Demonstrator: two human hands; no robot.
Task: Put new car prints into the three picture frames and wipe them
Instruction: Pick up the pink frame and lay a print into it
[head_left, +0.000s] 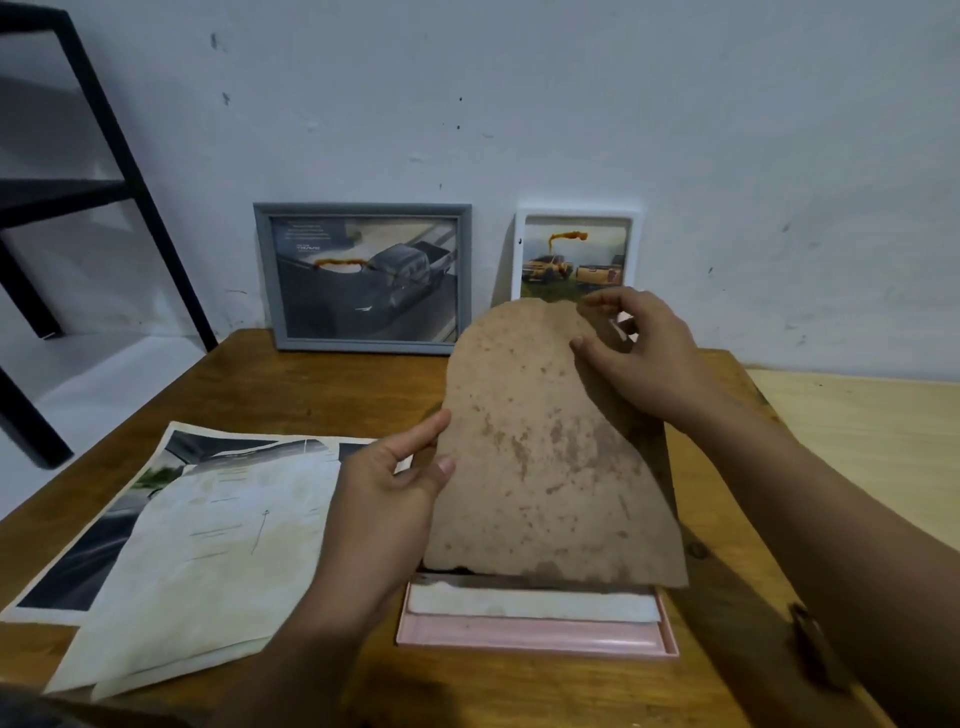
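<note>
A pink picture frame (535, 636) lies face down near the table's front. Above it I hold its stained brown backing board (545, 447) tilted up. My left hand (389, 483) grips the board's left edge. My right hand (639, 353) pinches its upper right part. A grey frame (363, 278) with a dark pickup print leans on the wall at the back. Beside it on the right leans a white frame (576, 254) with a print of yellow pickups, its lower part hidden by the board. Loose paper sheets and a car print (202, 545) lie at the left.
The wooden table (291, 384) stands against a white wall. A black metal shelf (78, 182) stands at the far left on the floor. A lighter wooden surface (857, 431) adjoins on the right. A small dark object (815, 644) lies by my right forearm.
</note>
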